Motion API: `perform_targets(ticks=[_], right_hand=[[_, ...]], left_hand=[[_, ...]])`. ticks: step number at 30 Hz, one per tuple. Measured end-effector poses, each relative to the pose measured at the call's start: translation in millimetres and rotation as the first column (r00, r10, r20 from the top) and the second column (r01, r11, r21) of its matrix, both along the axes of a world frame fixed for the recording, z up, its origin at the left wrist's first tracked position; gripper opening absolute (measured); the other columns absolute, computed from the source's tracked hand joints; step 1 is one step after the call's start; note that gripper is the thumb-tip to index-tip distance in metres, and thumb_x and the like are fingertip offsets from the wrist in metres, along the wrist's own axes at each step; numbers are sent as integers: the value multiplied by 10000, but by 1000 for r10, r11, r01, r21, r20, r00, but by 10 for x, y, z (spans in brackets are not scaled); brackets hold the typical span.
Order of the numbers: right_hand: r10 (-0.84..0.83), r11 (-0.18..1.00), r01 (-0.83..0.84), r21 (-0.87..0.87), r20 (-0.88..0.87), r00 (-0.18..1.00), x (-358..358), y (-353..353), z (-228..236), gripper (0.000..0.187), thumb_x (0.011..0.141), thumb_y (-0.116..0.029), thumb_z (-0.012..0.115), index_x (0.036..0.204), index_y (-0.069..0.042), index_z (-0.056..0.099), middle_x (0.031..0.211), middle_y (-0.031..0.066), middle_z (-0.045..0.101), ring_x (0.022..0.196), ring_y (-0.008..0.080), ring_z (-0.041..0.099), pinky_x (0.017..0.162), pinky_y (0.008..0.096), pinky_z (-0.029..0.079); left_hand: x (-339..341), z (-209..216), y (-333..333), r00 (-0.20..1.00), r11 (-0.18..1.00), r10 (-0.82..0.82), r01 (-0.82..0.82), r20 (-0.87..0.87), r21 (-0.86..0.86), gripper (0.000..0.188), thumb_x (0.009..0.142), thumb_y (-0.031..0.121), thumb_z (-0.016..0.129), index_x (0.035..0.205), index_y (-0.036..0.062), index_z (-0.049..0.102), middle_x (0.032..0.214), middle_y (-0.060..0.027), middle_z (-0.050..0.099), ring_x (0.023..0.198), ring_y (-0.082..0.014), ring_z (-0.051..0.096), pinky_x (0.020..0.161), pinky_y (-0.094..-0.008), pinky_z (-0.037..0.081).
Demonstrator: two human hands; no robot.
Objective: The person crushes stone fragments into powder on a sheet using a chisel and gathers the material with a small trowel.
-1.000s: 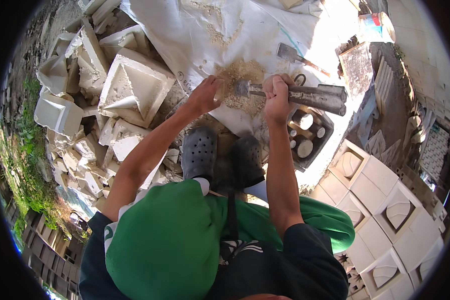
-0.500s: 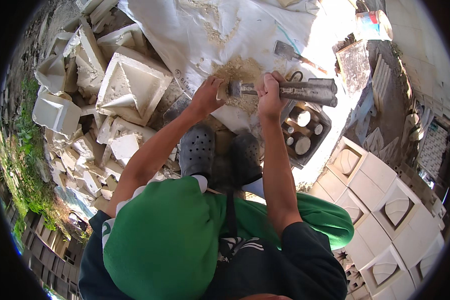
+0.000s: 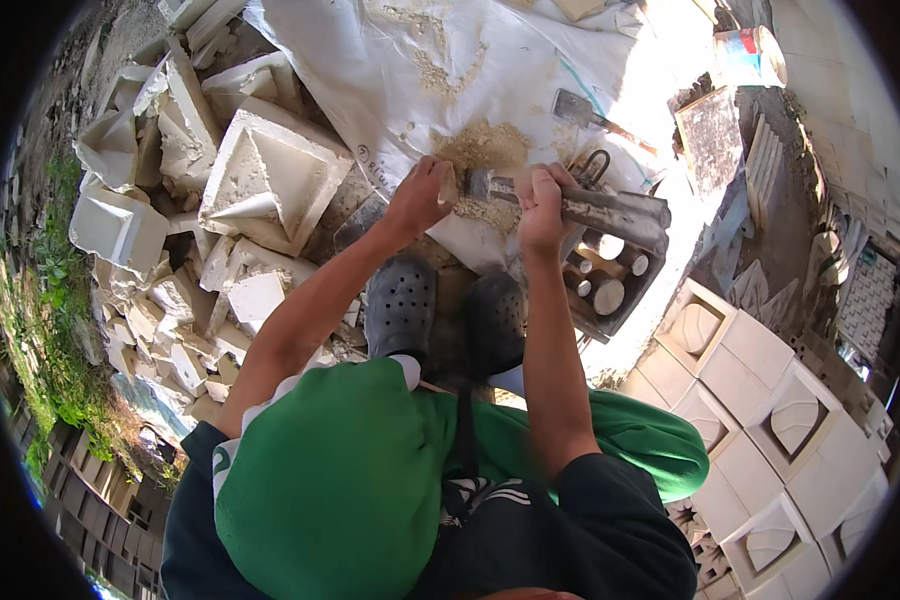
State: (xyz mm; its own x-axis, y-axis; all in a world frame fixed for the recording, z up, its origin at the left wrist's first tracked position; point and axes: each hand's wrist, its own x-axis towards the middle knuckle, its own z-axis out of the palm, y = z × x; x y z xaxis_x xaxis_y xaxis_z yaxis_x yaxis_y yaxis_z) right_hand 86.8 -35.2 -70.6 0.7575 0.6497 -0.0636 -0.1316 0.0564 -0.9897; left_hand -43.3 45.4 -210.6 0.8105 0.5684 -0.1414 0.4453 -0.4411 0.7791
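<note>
My left hand [image 3: 420,202] is closed around a small pale piece [image 3: 449,187] of what looks like stone or plaster, held over a white sheet. My right hand [image 3: 543,208] grips a grey, dirt-caked metal tool [image 3: 615,215]. Its blunt, flat head [image 3: 480,184] points left, close to the pale piece; I cannot tell whether they touch. To the right of my fist the tool runs on as a thick body like two tubes side by side. Beneath both hands lies a heap of tan powder and crumbs [image 3: 485,145].
Broken pale moulded blocks [image 3: 275,180] pile up on the left. A dark crate [image 3: 610,325] of round-ended cylinders stands under the tool. A flat-bladed scraper [image 3: 575,108] lies on the white sheet [image 3: 345,60]. Patterned pale blocks [image 3: 740,360] stand at the right, a bucket [image 3: 748,57] beyond.
The tool has tilted, its thick right end dropping lower over the crate. My right hand has shifted slightly down. The left hand keeps its hold on the pale piece; the whole view has moved a little.
</note>
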Motion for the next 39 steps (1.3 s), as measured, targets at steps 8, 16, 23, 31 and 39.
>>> perform_targets(ticks=[8,16,23,31,39], right_hand=[[-93,995,96,35,-75,993,-47,126,-9,293,841,-67,444,600,-131,291,498,-36,282,443,60,238,431,234,209],[-68,988,79,135,-85,994,156,67,-90,283,817,-54,434,589,-118,280,500,-23,274,452,73,238,431,243,212],[-70,970,77,230,-41,997,529,166,322,278,802,-36,441,587,-110,282,507,-17,277,457,87,253,448,262,235],[-52,972,73,223,-101,994,523,221,173,273,789,-31,449,588,-100,277,520,-18,284,476,81,243,457,254,225],[14,961,-10,275,-13,1000,421,24,444,280,795,-84,402,564,-132,251,469,-5,261,418,106,200,442,282,228]], left_hand=[[15,-82,12,999,1000,9,-9,40,8,594,676,153,725,1205,36,482,1180,-145,486,1102,-334,502,924,-389,443],[170,-55,94,998,998,-59,59,-14,10,607,660,134,729,1203,55,470,1192,-135,475,1105,-333,500,927,-391,447],[487,-51,548,980,971,-144,113,137,209,599,665,81,701,1209,34,455,1175,-140,467,1105,-331,490,935,-390,440],[581,-181,610,851,832,-523,522,-48,186,565,660,47,693,1181,21,473,1184,-145,475,1145,-327,464,941,-381,434],[214,-42,360,972,965,-231,222,50,139,565,676,60,670,1202,29,466,1192,-143,477,1142,-322,467,943,-381,433]])
